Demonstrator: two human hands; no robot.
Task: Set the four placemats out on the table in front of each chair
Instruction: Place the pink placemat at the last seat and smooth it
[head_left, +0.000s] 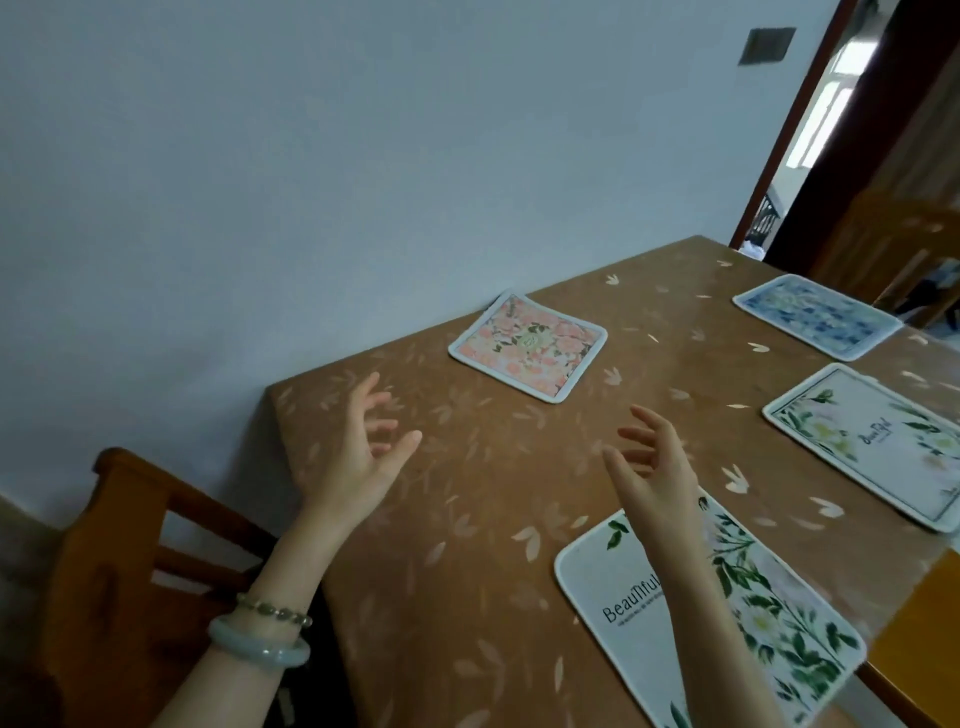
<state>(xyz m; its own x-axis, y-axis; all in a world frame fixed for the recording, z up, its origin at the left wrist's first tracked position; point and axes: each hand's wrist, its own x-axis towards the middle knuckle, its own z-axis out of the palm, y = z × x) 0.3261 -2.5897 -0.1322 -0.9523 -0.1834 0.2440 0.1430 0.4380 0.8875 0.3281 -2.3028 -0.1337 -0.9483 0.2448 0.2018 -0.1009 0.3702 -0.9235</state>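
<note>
Placemats lie flat on the brown leaf-patterned table (467, 545). A pink floral placemat (527, 345) sits by the wall. At the far right lies a blue floral placemat (815, 317). A white placemat with green leaves (878, 441) rests at the right edge. Another white leafy placemat marked "Beautiful" (613, 592) lies nearest me, partly under my right forearm. My left hand (358, 452) and my right hand (654, 467) hover above the table, palms facing each other, fingers spread, holding nothing.
A wooden chair (124, 545) stands at the table's left end by the pale wall. Another wooden chair (893, 249) stands at the far right near a doorway (810, 135). A yellow wooden surface (924, 639) shows at the lower right.
</note>
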